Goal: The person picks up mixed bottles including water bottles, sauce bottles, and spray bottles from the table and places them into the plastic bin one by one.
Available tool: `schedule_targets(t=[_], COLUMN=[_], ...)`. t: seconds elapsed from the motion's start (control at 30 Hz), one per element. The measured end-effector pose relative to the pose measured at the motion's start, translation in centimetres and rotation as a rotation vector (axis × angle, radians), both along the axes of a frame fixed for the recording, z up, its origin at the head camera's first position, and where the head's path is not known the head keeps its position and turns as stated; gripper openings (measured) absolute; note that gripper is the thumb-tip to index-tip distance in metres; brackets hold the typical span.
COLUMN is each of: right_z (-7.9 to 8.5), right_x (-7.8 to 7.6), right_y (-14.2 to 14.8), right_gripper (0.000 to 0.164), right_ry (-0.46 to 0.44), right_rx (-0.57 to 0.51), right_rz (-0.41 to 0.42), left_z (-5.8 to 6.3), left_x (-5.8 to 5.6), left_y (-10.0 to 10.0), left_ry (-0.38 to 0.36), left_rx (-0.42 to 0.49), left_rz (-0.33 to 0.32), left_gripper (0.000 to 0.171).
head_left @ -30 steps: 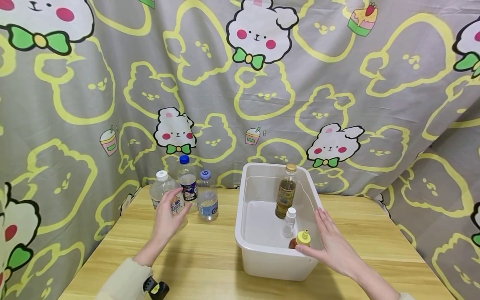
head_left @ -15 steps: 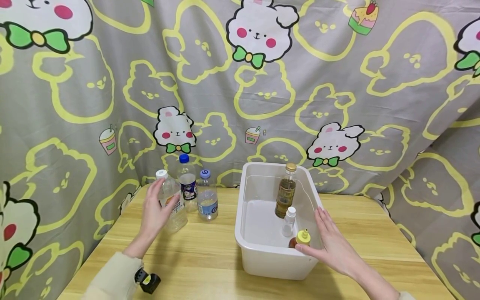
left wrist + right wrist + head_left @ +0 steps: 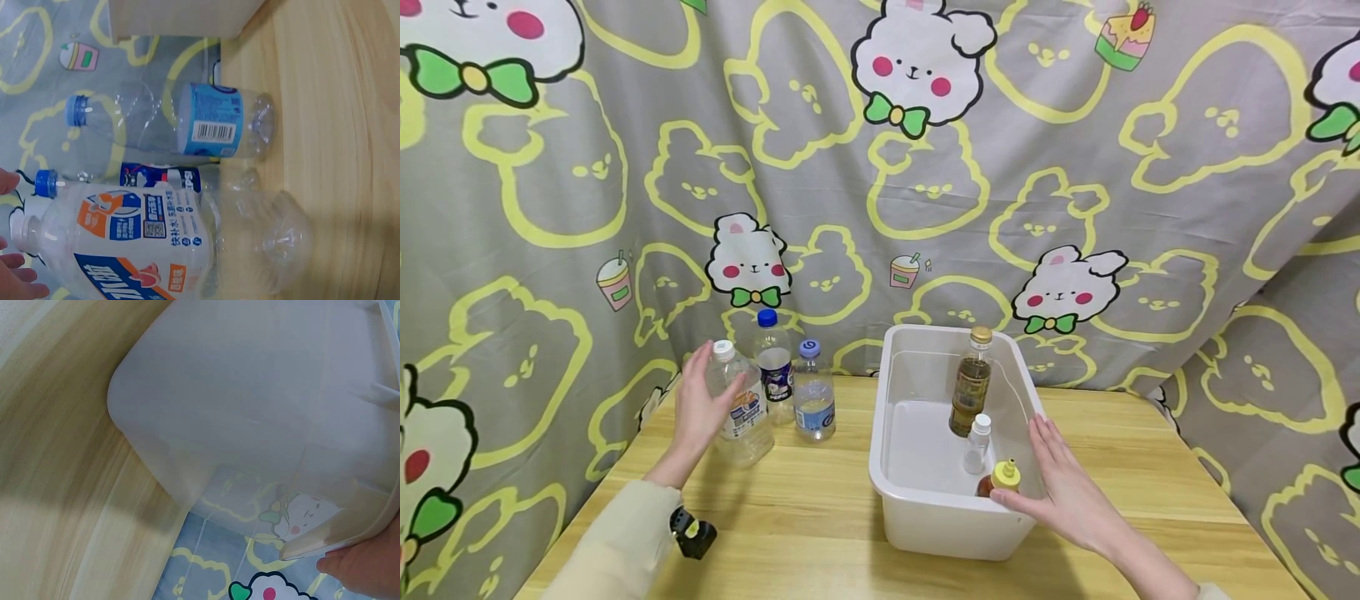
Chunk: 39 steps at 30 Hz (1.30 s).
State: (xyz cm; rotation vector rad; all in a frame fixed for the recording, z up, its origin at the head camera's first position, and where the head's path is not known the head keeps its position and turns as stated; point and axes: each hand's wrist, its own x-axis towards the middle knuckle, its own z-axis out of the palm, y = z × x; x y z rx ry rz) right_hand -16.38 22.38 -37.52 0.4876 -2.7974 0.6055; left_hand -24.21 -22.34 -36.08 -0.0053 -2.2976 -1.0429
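Note:
In the head view my left hand point(image 3: 698, 408) is beside a large clear bottle with a white cap point(image 3: 745, 417), thumb and fingers spread on either side of its upper part. The left wrist view shows fingertips point(image 3: 22, 284) near the neck of this large bottle point(image 3: 144, 244); contact cannot be told. My right hand point(image 3: 1071, 492) rests with straight fingers on the right rim of a white plastic bin point(image 3: 877, 433). The right wrist view has the bin's outer wall point(image 3: 250, 394) and part of that hand point(image 3: 369, 565) at the rim.
Behind the large bottle stand a blue-capped Pepsi bottle point(image 3: 775, 371) and a small water bottle point(image 3: 815, 400). The bin holds an amber bottle with a gold cap point(image 3: 972, 383), a small white-capped bottle point(image 3: 977, 446) and a yellow-topped squeeze bottle point(image 3: 1006, 475). A patterned curtain point(image 3: 827, 192) hangs behind the table point(image 3: 805, 517).
My left hand has moved left from in front of the large bottle to its left side, leaving the label in view. My right hand has stayed on the bin's rim.

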Motion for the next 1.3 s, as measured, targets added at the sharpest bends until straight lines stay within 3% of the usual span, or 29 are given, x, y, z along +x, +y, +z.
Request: schedule_targets(t=[0.4,0.67,1.0,1.3], right_z=[0.2,0.2,0.1,0.2], right_x=[0.0,0.0,0.1,0.1], right_y=[0.0,0.0,0.0,-0.1], right_gripper=[0.099,0.099,0.099,0.099], right_ry=[-0.009,-0.008,-0.005,-0.006], right_rx=[0.003,0.004,-0.005,0.001], right_rz=[-0.002,0.001,0.003,0.0], left_z=[0.0,0.0,0.4,0.6], left_x=[-1.6,-2.4,-2.5,-2.5], left_y=[-0.8,-1.0,-1.0,-1.1], left_ry=[-0.075,-0.068,-0.061,-0.032], left_rx=[0.03,0.043,0.083,0.065], left_rz=[0.039,0.072,0.09,0.083], left_gripper=[0.068,0.064,0.052,0.045])
